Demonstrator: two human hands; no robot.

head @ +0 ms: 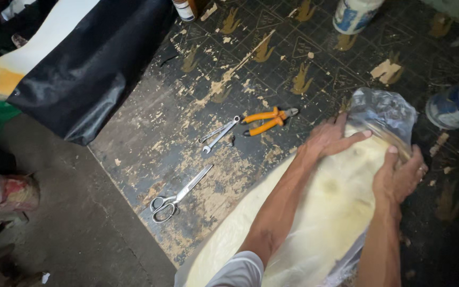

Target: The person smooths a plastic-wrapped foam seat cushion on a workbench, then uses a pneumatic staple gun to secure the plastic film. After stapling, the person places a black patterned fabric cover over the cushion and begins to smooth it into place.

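Left hand (331,139): arm stretched forward, palm flat, fingers spread on the pale yellow foam cushion in clear plastic wrap (320,212).
Right hand (399,175): fingers clamped over the cushion's far edge, beside the bunched plastic.
Cushion: long, soft, creased; lies on the floor, right of the orange-handled pliers (269,121).
Floor: dark patterned vinyl sheet (314,58), badly worn and flaking.
Nearby, left of cushion: steel spanner (219,135), steel scissors (179,195), black glossy sheet (86,74).
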